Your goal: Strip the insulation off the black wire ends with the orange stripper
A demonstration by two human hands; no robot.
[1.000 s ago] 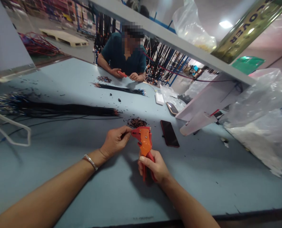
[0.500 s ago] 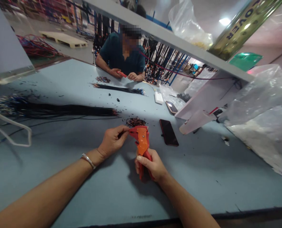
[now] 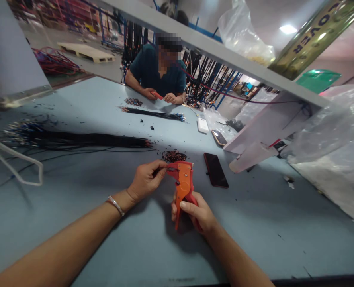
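Observation:
My right hand (image 3: 198, 211) is wrapped round the handles of an orange and red wire stripper (image 3: 182, 184), held upright over the blue table (image 3: 75, 207). My left hand (image 3: 147, 180), with a metal bracelet on its wrist, pinches a thin dark wire end (image 3: 168, 170) at the stripper's jaws. Just behind the tool lies a small pile of stripped wire scraps (image 3: 173, 155). A long bundle of black wires (image 3: 84, 140) stretches across the table to the left.
A dark phone (image 3: 216, 170) lies right of the stripper, another phone (image 3: 219, 137) and a white box (image 3: 202, 125) further back. Plastic bags (image 3: 329, 147) crowd the right side under a slanted shelf (image 3: 224, 52). Across the table a person (image 3: 160, 71) handles a second wire bundle (image 3: 153, 113).
The stripper's handles have spread apart a little in my right hand. Both hands stay at the same spot; the view has shifted slightly.

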